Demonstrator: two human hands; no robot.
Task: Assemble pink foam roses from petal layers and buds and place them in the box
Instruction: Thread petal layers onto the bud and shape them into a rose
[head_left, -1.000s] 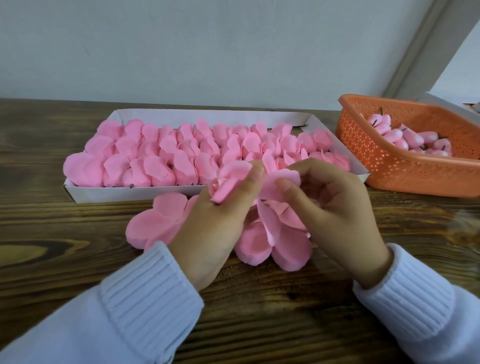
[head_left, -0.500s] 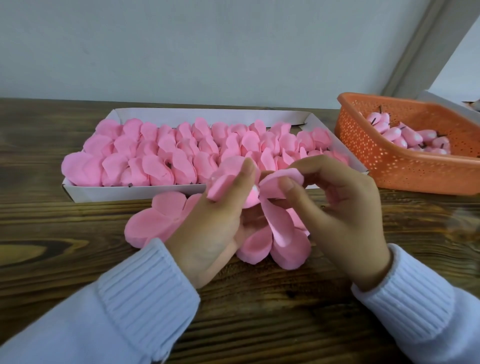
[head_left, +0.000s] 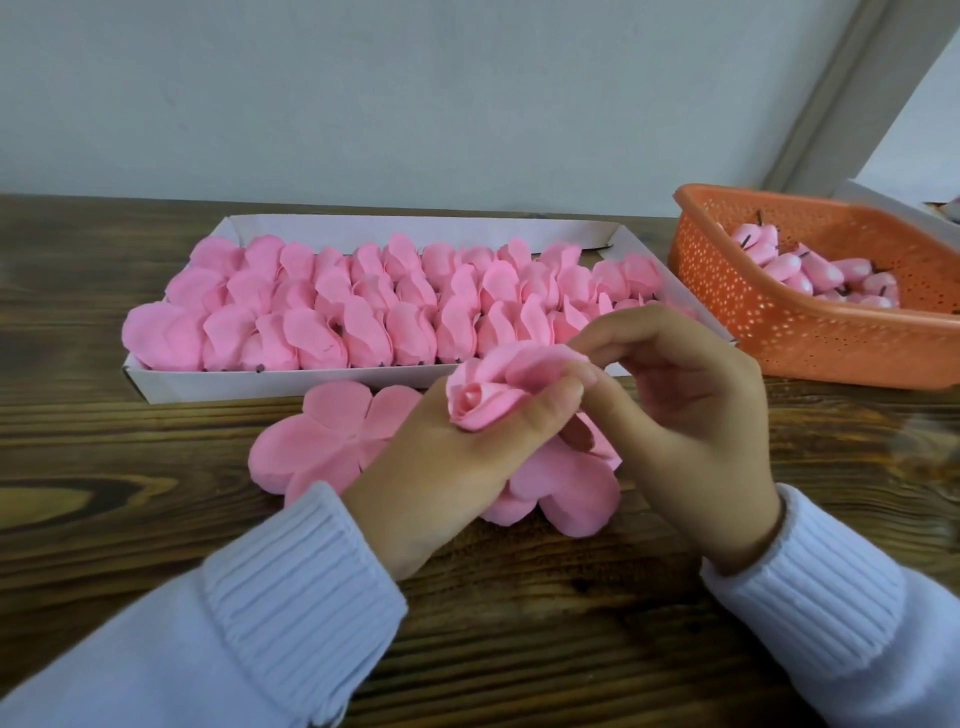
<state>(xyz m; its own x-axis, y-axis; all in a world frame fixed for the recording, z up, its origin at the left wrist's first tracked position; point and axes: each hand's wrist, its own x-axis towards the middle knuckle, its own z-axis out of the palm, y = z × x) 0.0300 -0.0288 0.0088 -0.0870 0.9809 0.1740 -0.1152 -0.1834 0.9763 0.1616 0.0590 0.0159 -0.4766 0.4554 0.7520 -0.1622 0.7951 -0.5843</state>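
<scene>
Closest to the camera are two ribbed white sleeves, the left sleeve (head_left: 291, 587) coming in from the bottom left and the right sleeve (head_left: 810, 582) from the bottom right, both angled in toward the middle of the wooden table (head_left: 104, 519).

The left hand (head_left: 457, 467) is raised just off the table with its back toward the camera. Its fingers and thumb are curled around a half-built rose (head_left: 483, 400), with the bud in the centre facing up and a bit left. The right hand (head_left: 691, 415) sits just beside it, wrist bent and fingers curled, and pinches an outer petal (head_left: 545, 358) on the rose's right side between thumb and fingertips. So both hands are closed on the same flower.

Under and behind the hands, flat petal layers (head_left: 322, 441) lie on the table. One shows clearly to the left; another is mostly covered by the hands.

Just past those is the long white box (head_left: 260, 384), packed with rows of finished pink roses (head_left: 363, 312).

Far right there's an orange perforated basket (head_left: 810, 338) holding loose pink buds (head_left: 795, 270) with dark stems. A pale wall (head_left: 415, 104) is at the back.
</scene>
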